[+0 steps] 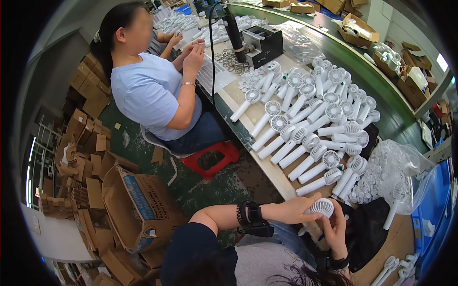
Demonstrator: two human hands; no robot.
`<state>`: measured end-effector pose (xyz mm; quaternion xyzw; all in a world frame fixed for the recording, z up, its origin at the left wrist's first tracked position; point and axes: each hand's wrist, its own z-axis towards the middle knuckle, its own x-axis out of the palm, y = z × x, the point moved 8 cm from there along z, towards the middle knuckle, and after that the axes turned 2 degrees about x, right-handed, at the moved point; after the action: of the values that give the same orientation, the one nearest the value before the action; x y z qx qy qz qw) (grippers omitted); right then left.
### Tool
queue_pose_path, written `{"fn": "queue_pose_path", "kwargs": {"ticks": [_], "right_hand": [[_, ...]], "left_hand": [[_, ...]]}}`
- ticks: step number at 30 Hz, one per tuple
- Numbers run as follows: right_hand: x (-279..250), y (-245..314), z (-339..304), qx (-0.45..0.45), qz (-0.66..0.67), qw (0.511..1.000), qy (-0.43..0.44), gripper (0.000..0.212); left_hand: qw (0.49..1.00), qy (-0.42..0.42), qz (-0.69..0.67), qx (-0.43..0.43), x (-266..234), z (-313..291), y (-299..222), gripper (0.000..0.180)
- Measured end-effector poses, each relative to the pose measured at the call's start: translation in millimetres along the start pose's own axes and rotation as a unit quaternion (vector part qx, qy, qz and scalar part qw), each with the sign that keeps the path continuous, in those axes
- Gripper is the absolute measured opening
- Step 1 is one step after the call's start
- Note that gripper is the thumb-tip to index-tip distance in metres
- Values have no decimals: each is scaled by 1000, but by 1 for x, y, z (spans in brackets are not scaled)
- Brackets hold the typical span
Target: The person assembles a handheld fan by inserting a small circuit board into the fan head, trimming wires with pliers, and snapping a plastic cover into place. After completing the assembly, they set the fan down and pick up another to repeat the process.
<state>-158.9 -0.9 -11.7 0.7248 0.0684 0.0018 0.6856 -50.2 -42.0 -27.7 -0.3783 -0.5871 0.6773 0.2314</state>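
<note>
Counter (232, 95). Fans (332, 112), massed on it, most handles nearward, presumably for easy grasping. Bag (381, 178), small white parts, alongside. Left hand (305, 208), right hand (337, 224): both gripping one held fan (322, 207) at the near edge, apparently for steadiness.

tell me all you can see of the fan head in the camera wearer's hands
The white fan head is round, with a slatted cage, and looks like plastic. The left hand and right hand hold it between their fingers, slats facing the camera, just in front of the spread of white fans. Its underside is hidden.
</note>
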Motion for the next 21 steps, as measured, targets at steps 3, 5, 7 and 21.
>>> {"fn": "queue_pose_path", "kwargs": {"ticks": [3,5,7,21], "right_hand": [[3,5,4,37,13,999,32,46],[6,7,5,53,19,997,48,46],[7,6,2,64,15,997,41,46],[7,11,-12,34,-34,999,11,50]], "left_hand": [[1000,11,-24,7,-1,1,1,41],[999,17,-35,12,-4,2,-2,41],[998,54,-45,3,-3,0,-10,41],[995,87,-27,40,10,-8,-5,43]]}}
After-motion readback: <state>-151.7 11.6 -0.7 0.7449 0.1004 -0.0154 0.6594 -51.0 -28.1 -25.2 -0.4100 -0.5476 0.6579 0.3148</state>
